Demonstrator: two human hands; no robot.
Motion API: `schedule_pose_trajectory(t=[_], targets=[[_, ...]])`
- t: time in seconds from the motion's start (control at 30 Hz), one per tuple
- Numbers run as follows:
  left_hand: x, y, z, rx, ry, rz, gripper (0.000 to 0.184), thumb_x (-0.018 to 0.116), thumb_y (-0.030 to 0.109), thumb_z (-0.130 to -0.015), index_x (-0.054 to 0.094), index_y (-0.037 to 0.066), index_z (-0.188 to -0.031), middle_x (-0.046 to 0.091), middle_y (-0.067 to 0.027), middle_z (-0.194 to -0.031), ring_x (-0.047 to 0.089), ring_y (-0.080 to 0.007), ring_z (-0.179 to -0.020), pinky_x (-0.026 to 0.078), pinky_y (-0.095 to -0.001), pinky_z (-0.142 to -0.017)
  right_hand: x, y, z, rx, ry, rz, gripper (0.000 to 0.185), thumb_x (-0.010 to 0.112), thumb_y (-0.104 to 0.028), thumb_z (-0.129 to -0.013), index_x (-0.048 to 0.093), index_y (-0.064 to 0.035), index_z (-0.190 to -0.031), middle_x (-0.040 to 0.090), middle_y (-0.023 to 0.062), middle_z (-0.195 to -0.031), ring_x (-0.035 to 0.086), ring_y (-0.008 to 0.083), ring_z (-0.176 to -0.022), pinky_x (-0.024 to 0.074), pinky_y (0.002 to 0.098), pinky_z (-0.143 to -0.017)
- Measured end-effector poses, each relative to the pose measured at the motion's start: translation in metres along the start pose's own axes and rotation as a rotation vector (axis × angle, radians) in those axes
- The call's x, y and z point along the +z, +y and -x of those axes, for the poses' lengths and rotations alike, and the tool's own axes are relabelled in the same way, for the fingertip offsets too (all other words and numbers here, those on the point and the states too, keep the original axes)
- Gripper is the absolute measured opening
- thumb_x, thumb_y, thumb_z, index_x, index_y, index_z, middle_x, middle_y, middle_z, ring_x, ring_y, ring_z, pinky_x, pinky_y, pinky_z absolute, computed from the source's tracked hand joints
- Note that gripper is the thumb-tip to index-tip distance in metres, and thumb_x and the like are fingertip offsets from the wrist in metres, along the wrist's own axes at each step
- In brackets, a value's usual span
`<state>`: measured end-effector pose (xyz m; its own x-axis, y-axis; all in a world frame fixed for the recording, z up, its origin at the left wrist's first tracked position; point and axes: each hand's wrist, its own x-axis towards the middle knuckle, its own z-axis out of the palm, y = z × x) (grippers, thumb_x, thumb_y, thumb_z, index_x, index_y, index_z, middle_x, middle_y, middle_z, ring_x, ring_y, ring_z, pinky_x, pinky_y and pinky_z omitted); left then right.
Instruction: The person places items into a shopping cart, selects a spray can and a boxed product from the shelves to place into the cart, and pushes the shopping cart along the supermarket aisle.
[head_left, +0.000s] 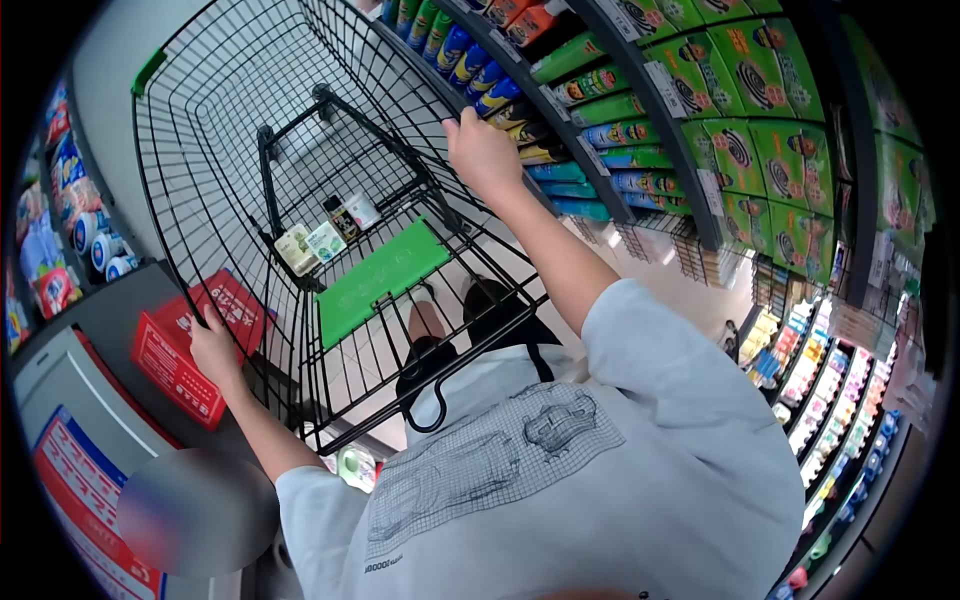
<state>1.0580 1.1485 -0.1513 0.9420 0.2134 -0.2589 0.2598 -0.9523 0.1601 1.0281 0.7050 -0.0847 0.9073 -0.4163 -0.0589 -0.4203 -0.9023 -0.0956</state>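
Note:
A black wire shopping cart (330,432) stands right in front of me, with a green plastic flap (385,280) near its handle end. My left hand (214,350) is closed around the cart's left rim. On the opposite side, my right hand (484,158) forms a fist at the right rim; the rim there is largely hidden behind the fingers. Inside the cart, at the near end, lie a pale box (295,250), a white-and-green box (325,241), a small dark bottle (341,217) and a whitish pack (362,211).
Shelves with green boxes (770,160) and spray cans (470,62) line the right side, close to my right arm. Red signs (180,365) and a grey-white cabinet (85,375) are at the left. Packaged goods (85,215) fill a shelf farther left.

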Motion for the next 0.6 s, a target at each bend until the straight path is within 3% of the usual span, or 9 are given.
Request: schedule_pose_trajectory(t=[0.2,0.23,0.3,0.37,0.43,0.47,0.57,0.6], targets=[[0.010,-0.006,0.000,-0.013,0.017,0.005,0.052,0.043,0.046,-0.092,0.060,0.000,-0.111,0.065,-0.0225,-0.086,0.063,-0.0378,-0.081,0.049,-0.0458,-0.068,-0.008,-0.014,-0.005,0.069,-0.142,-0.008,0.037,0.052,-0.038,-0.088,0.050,-0.0016,-0.090,0.065,0.0166,-0.073,0.066,0.0327,-0.066,0.0529,0.0415,-0.056],[0.009,0.001,-0.003,-0.043,0.052,0.009,0.052,0.043,0.046,-0.092,0.061,-0.001,-0.105,0.065,-0.0219,-0.082,0.063,-0.0370,-0.077,0.049,-0.0456,-0.067,-0.012,-0.013,-0.008,0.070,-0.160,-0.015,0.037,0.053,-0.038,-0.088,0.050,-0.0016,-0.091,0.065,0.0165,-0.074,0.066,0.0323,-0.067,0.0530,0.0413,-0.056],[-0.006,0.020,-0.005,-0.130,-0.130,0.109,0.051,0.044,0.045,-0.092,0.061,-0.002,-0.098,0.065,-0.0213,-0.077,0.063,-0.0370,-0.074,0.049,-0.0454,-0.065,-0.009,-0.008,-0.016,0.081,-0.166,-0.026,0.037,0.055,-0.038,-0.087,0.050,-0.0016,-0.094,0.065,0.0156,-0.081,0.066,0.0314,-0.071,0.0537,0.0396,-0.060],[0.034,-0.025,-0.002,-0.007,-0.021,0.127,0.049,0.045,0.044,-0.092,0.060,-0.003,-0.093,0.063,-0.0204,-0.072,0.062,-0.0372,-0.071,0.048,-0.0452,-0.063,-0.003,-0.016,-0.009,0.038,-0.189,-0.023,0.035,0.055,-0.035,-0.088,0.051,-0.0013,-0.096,0.065,0.0137,-0.084,0.066,0.0306,-0.072,0.0540,0.0376,-0.060],[0.017,-0.011,-0.004,0.097,0.081,0.099,0.050,0.045,0.045,-0.092,0.060,-0.003,-0.093,0.063,-0.0196,-0.068,0.062,-0.0372,-0.069,0.047,-0.0452,-0.063,-0.005,-0.006,-0.014,0.075,-0.238,-0.130,0.038,0.056,-0.035,-0.086,0.051,-0.0002,-0.102,0.065,0.0152,-0.086,0.066,0.0307,-0.077,0.0538,0.0387,-0.066],[0.014,-0.011,-0.012,-0.041,-0.046,0.114,0.047,0.051,0.042,-0.089,0.057,-0.002,-0.103,0.064,-0.0222,-0.086,0.061,-0.0367,-0.082,0.047,-0.0442,-0.071,-0.005,-0.002,-0.017,0.087,-0.262,-0.178,0.040,0.057,-0.034,-0.085,0.051,0.0003,-0.104,0.065,0.0159,-0.088,0.066,0.0307,-0.080,0.0537,0.0392,-0.069],[0.014,-0.007,-0.013,0.152,0.311,-0.164,0.054,0.060,0.038,-0.085,0.048,-0.004,-0.118,0.055,-0.0261,-0.112,0.055,-0.0374,-0.100,0.045,-0.0429,-0.083,-0.001,0.012,-0.027,0.299,-0.421,-0.418,0.051,0.057,-0.036,-0.082,0.048,0.0009,-0.116,0.063,0.0190,-0.090,0.063,0.0306,-0.090,0.0501,0.0413,-0.082],[-0.001,0.035,0.010,0.075,0.133,-0.131,0.067,0.065,0.033,-0.083,0.036,-0.006,-0.129,0.044,-0.0278,-0.126,0.048,-0.0387,-0.111,0.042,-0.0427,-0.090,0.008,0.007,-0.033,0.347,-0.656,-0.490,0.060,0.056,-0.046,-0.083,0.051,0.0027,-0.118,0.061,0.0204,-0.106,0.057,0.0292,-0.104,0.0457,0.0386,-0.088]])
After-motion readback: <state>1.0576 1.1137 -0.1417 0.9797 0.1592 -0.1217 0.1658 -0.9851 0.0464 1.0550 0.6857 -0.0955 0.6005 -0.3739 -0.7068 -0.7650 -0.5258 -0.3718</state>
